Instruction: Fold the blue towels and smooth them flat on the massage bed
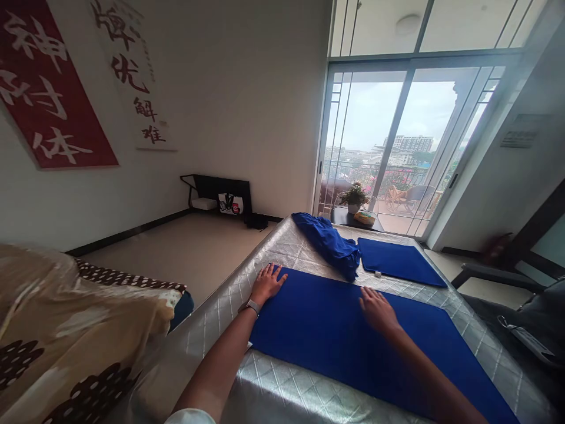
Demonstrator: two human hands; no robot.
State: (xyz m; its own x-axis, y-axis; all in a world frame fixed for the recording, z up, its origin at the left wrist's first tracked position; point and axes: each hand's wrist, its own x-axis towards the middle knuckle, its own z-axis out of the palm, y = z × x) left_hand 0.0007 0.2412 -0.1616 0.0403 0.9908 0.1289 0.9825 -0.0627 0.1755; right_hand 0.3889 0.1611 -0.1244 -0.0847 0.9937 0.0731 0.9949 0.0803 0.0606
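A large blue cloth (pixel 326 330) lies spread flat across the silvery quilted table cover (pixel 291 388). My left hand (pixel 267 284), with a watch (pixel 249 306) on its wrist, rests palm down on the cloth's far left corner, fingers stretched out. Farther right, my right hand (pixel 378 308) lies on the cloth close to its far edge, fingers extended and nothing held. Beyond them is a crumpled blue cloth (pixel 329 241), and to its right a smaller, neatly flat blue cloth (pixel 399 261) with a small white tag on its near edge.
A patterned brown cover (pixel 88 330) drapes over something at the left. At the right stands a dark armchair (pixel 507 277). Past the table's far end, a small black table (pixel 357 219) bears a potted plant (pixel 354 197), in front of the sliding glass door (pixel 397 141).
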